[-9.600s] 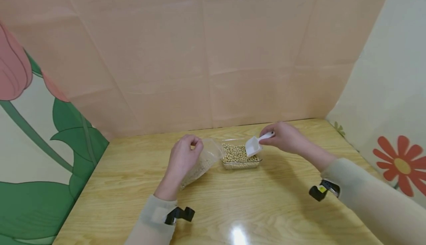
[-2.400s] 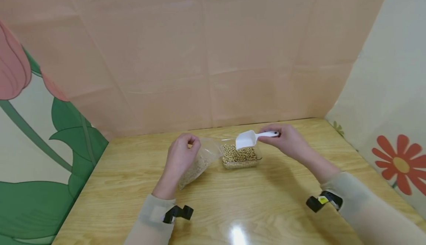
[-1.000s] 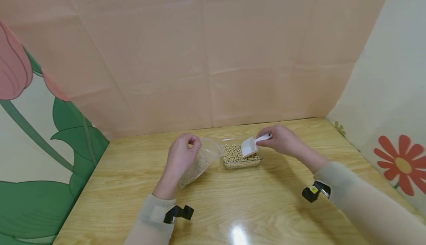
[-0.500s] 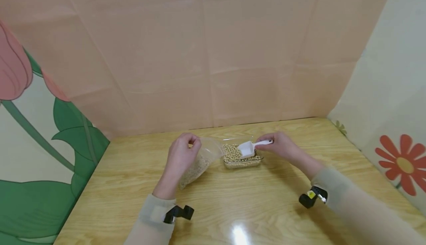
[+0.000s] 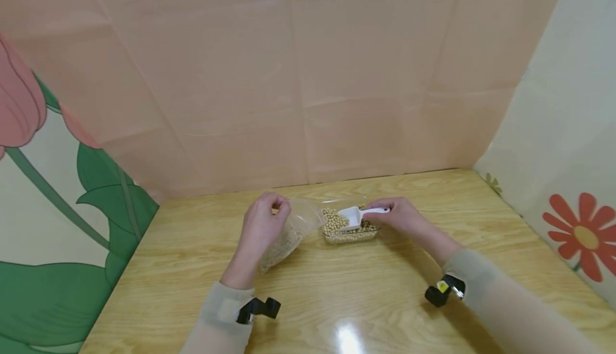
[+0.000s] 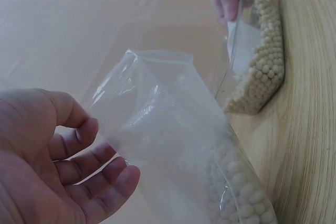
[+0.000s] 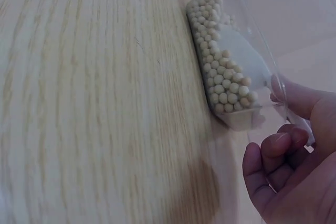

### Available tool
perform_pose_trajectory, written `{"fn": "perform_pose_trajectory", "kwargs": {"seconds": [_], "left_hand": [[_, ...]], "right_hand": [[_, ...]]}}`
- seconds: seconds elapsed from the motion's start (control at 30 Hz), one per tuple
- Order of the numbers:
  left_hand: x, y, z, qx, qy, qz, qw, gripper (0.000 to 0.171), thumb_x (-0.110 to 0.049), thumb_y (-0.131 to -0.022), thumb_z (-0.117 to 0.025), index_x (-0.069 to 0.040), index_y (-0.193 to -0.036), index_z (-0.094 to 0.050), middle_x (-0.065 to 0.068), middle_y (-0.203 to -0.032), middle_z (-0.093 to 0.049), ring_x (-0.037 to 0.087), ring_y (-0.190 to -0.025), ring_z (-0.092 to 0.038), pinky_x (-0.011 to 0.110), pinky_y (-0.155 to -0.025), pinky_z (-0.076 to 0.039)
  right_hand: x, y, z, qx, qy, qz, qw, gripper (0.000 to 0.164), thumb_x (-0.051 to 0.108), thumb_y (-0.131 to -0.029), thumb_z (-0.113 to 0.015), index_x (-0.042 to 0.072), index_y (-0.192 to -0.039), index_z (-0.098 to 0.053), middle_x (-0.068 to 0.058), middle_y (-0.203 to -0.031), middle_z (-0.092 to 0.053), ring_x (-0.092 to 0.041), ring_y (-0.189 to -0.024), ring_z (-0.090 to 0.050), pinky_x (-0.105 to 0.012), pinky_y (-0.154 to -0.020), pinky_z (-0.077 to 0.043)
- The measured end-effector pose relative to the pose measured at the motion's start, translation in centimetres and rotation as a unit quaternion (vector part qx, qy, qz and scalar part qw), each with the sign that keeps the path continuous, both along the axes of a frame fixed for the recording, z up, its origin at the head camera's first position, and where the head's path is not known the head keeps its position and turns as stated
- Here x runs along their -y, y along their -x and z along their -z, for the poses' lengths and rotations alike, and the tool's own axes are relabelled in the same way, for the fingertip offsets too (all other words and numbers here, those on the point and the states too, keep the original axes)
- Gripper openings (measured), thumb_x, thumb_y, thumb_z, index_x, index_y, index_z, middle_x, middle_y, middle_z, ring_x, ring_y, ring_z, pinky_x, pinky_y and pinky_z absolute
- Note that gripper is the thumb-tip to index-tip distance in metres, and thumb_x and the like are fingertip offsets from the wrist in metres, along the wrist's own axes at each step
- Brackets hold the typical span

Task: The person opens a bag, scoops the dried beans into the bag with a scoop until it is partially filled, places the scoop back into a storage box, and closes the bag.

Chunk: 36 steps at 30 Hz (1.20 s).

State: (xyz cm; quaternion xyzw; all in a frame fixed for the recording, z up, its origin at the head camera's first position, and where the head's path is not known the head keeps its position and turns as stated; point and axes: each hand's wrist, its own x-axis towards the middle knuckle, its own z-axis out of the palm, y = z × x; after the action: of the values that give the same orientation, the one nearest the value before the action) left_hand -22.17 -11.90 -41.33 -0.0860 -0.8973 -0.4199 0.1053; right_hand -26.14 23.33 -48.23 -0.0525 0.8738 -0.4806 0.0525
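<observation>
My left hand (image 5: 263, 223) pinches the upper edge of a clear plastic bag (image 5: 291, 236), its mouth toward the box. Soybeans (image 6: 241, 192) fill the bag's lower part in the left wrist view. My right hand (image 5: 398, 214) holds a white scoop (image 5: 353, 217) by the handle. The scoop's blade is pushed in among soybeans (image 5: 333, 218) in a clear rectangular box (image 5: 351, 238) beside the bag. Through the box wall in the right wrist view, the white blade (image 7: 239, 51) lies against the beans, partly hidden by them; thumb and fingers are at the rim.
The box and bag are on a wood-grain table (image 5: 308, 300). Behind it hangs a pinkish covering (image 5: 298, 86). Walls with painted flowers stand at left and right. A black wrist camera (image 5: 259, 308) is strapped to the left sleeve, another (image 5: 444, 291) to the right.
The scoop, raised above the box earlier, has dipped into the beans, then levelled and slid left through them as my right hand lowered. My left hand and the bag have stayed put.
</observation>
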Motion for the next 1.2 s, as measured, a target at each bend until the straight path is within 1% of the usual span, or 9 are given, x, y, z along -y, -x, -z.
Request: {"fn": "perform_pose_trajectory", "kwargs": {"seconds": [0.1, 0.2, 0.37, 0.53, 0.77, 0.87, 1.03, 1.13, 1.2], "left_hand": [[-0.2, 0.0, 0.1, 0.0, 0.001, -0.001, 1.0, 0.016, -0.018, -0.106, -0.064, -0.011, -0.101, -0.077, 0.007, -0.116, -0.074, 0.025, -0.096, -0.065, 0.047, -0.086, -0.056], [-0.3, -0.1, 0.2, -0.001, 0.001, 0.0, 1.0, 0.016, -0.018, -0.107, -0.064, -0.011, -0.102, -0.078, 0.007, -0.116, -0.074, 0.025, -0.097, -0.065, 0.047, -0.086, -0.056], [-0.3, -0.1, 0.2, -0.004, 0.001, 0.001, 1.0, 0.017, -0.018, -0.107, -0.063, -0.01, -0.102, -0.078, 0.007, -0.116, -0.074, 0.026, -0.099, -0.065, 0.047, -0.087, -0.056], [-0.3, -0.1, 0.1, -0.006, 0.0, 0.001, 1.0, 0.016, -0.018, -0.106, -0.063, -0.01, -0.101, -0.077, 0.007, -0.116, -0.074, 0.026, -0.102, -0.066, 0.048, -0.089, -0.056], [-0.3, 0.0, 0.2, -0.006, -0.002, 0.001, 1.0, 0.016, -0.018, -0.106, -0.064, -0.01, -0.101, -0.077, 0.007, -0.118, -0.075, 0.027, -0.105, -0.067, 0.048, -0.091, -0.056], [-0.3, 0.0, 0.2, -0.007, -0.001, 0.002, 1.0, 0.016, -0.018, -0.106, -0.064, -0.01, -0.101, -0.077, 0.008, -0.118, -0.075, 0.028, -0.107, -0.067, 0.049, -0.093, -0.055], [-0.3, 0.1, 0.3, -0.008, -0.001, 0.004, 1.0, 0.017, -0.018, -0.107, -0.063, -0.009, -0.102, -0.077, 0.008, -0.118, -0.075, 0.028, -0.108, -0.068, 0.05, -0.093, -0.056], [-0.2, 0.2, 0.3, -0.011, 0.0, 0.005, 0.9999, 0.017, -0.017, -0.107, -0.063, -0.009, -0.102, -0.077, 0.008, -0.117, -0.075, 0.028, -0.107, -0.068, 0.049, -0.093, -0.056], [-0.2, 0.2, 0.3, -0.013, 0.001, 0.005, 0.9999, 0.017, -0.017, -0.107, -0.063, -0.009, -0.101, -0.077, 0.008, -0.116, -0.075, 0.028, -0.107, -0.068, 0.049, -0.093, -0.056]], "right_hand": [[0.0, 0.2, 0.6, 0.002, -0.002, 0.002, 1.0, 0.048, 0.043, -0.095, -0.088, 0.011, -0.129, -0.082, -0.011, -0.133, -0.076, -0.023, -0.113, -0.066, -0.036, -0.094, -0.052], [0.2, 0.5, 1.0, 0.01, 0.011, 0.005, 1.0, 0.048, 0.044, -0.094, -0.089, 0.013, -0.13, -0.082, -0.01, -0.134, -0.076, -0.023, -0.115, -0.066, -0.037, -0.097, -0.051], [0.8, 0.5, 1.2, 0.026, 0.041, 0.01, 0.999, 0.05, 0.042, -0.093, -0.089, 0.011, -0.132, -0.081, -0.01, -0.131, -0.076, -0.023, -0.108, -0.066, -0.037, -0.094, -0.052], [1.3, 0.4, 1.3, 0.036, 0.057, 0.02, 0.997, 0.053, 0.043, -0.093, -0.09, 0.01, -0.133, -0.08, -0.01, -0.131, -0.075, -0.021, -0.104, -0.064, -0.036, -0.089, -0.053], [1.5, 0.0, 1.4, 0.059, 0.106, 0.032, 0.992, 0.048, 0.038, -0.093, -0.09, 0.009, -0.13, -0.081, -0.003, -0.11, -0.076, -0.018, -0.09, -0.062, -0.032, -0.077, -0.055], [1.5, -0.2, 1.3, 0.059, 0.119, 0.029, 0.991, 0.047, 0.036, -0.095, -0.089, 0.007, -0.131, -0.08, -0.001, -0.106, -0.077, -0.015, -0.086, -0.062, -0.031, -0.075, -0.054], [1.1, -0.5, 1.7, 0.065, 0.161, 0.03, 0.984, 0.048, 0.032, -0.098, -0.086, 0.004, -0.136, -0.077, 0.002, -0.103, -0.077, -0.012, -0.083, -0.061, -0.028, -0.072, -0.052], [0.7, -0.5, 2.1, 0.072, 0.203, 0.035, 0.976, 0.042, 0.028, -0.101, -0.084, 0.005, -0.135, -0.077, 0.004, -0.093, -0.074, -0.008, -0.077, -0.058, -0.025, -0.066, -0.048], [0.5, -0.5, 2.4, 0.076, 0.238, 0.032, 0.968, 0.035, 0.025, -0.103, -0.08, 0.005, -0.133, -0.077, 0.005, -0.087, -0.069, -0.006, -0.072, -0.054, -0.023, -0.063, -0.044]]}}
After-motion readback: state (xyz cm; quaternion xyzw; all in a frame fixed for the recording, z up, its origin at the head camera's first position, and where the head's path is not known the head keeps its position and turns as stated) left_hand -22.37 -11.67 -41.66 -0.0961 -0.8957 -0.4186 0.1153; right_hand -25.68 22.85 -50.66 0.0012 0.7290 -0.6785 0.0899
